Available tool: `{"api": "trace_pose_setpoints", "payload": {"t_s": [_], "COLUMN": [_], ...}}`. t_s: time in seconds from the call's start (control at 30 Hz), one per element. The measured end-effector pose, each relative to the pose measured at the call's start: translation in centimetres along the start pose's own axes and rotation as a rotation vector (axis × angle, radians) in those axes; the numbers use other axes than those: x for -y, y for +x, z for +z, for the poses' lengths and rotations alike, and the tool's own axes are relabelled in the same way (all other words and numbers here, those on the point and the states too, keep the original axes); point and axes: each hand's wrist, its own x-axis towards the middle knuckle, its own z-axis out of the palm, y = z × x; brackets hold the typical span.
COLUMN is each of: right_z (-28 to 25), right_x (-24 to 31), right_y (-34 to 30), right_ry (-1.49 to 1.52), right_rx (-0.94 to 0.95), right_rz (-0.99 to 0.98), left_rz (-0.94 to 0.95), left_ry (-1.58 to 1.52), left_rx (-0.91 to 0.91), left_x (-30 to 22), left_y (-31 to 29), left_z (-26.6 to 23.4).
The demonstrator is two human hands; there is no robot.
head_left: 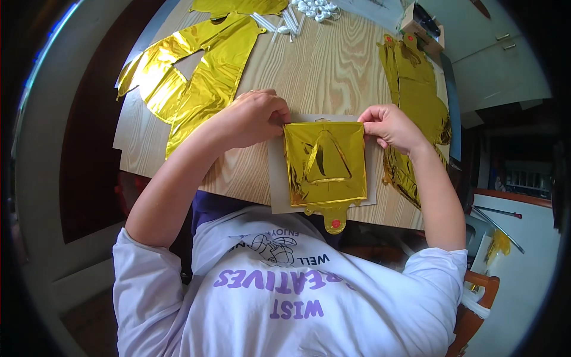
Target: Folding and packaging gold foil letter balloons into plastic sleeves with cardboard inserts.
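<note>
In front of me a folded gold foil balloon (342,191) lies on a grey card (278,172) near the table's front edge. A tab with a red dot sticks out from its near end, past the card. My left hand (257,118) pinches the balloon's far left corner between thumb and fingers. At the far right corner, the thumb and forefinger of my right hand (392,128) are closed on the foil too. The balloon is flat, with a triangular outline showing in its middle.
A flat gold foil balloon (208,89) with a gap in it covers the table's left side. More folded gold foil (416,77) lies along the right edge. White straws (262,22) and several small white pieces (315,9) are at the back, near a small box (421,27).
</note>
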Motion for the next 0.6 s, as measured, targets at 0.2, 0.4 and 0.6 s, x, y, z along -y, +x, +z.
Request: {"api": "trace_pose_setpoints", "payload": {"t_s": [0.2,0.4,0.6], "right_z": [0.5,0.8,0.7], "right_x": [-0.2,-0.1,-0.1], "right_y": [-0.4,-0.6,-0.5], "right_ry": [0.018,0.027,0.015], "right_rx": [-0.046,-0.073,-0.062], "right_rz": [0.0,0.011,0.023], "left_rz": [-0.142,-0.252,-0.334], "left_ry": [-0.042,-0.168,-0.188], "left_rx": [0.102,0.186,0.162], "left_x": [-1.0,-0.8,-0.9], "left_y": [0.2,0.3,0.6], "left_z": [-0.8,-1.4,-1.1]}}
